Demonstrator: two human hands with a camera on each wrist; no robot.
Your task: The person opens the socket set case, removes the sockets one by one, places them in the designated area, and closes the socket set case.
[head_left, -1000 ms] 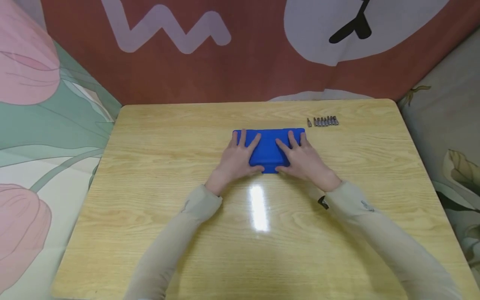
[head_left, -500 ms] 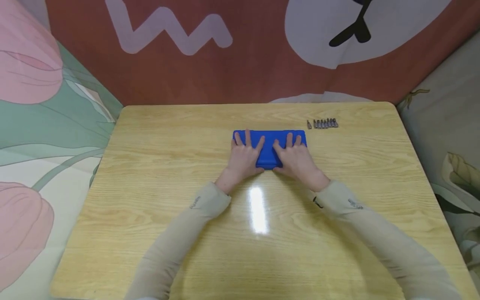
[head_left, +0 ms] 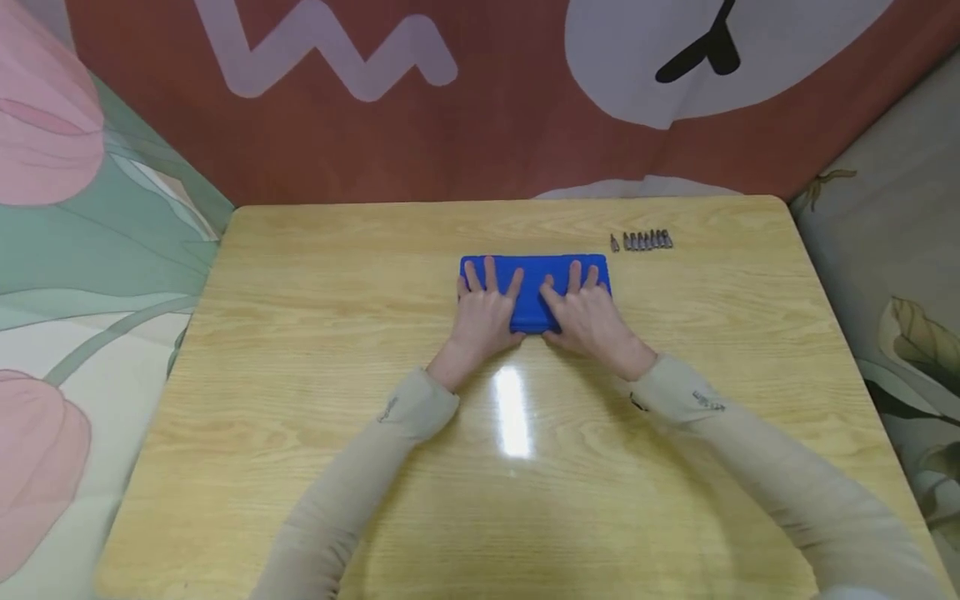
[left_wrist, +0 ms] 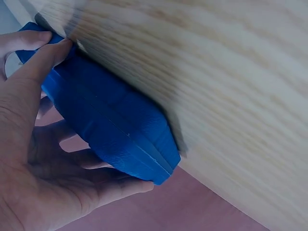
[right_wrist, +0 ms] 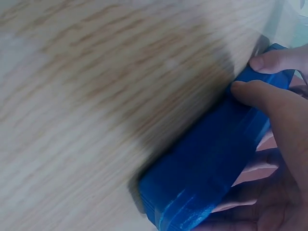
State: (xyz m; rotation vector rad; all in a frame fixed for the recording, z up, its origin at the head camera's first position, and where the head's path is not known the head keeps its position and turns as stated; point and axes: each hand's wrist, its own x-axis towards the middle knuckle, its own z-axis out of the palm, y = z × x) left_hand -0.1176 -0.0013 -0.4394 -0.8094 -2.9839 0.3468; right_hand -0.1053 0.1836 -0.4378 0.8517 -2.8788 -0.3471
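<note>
A flat blue plastic case (head_left: 532,293) lies on the wooden table, lid down. My left hand (head_left: 482,318) holds its left half, fingers spread across the top and thumb at the near edge. The right hand (head_left: 594,320) holds the right half in the same way. In the left wrist view, the left thumb presses the near side of the case (left_wrist: 113,118), and the other fingers lie over the lid. Both thumbs come close together at the front in the right wrist view, on the case (right_wrist: 207,154). Its inside is hidden.
Behind the case to the right, several small metal pieces like driver bits (head_left: 647,241) stand in a row, with a single bit (head_left: 614,242) just left of them. The wooden table (head_left: 337,275) ends at a printed cloth backdrop (head_left: 495,150).
The ridged strip showing along the case's near edge is now out of sight, and the front looks level. Both hands and wrists have drawn slightly inward, thumbs still at the front.
</note>
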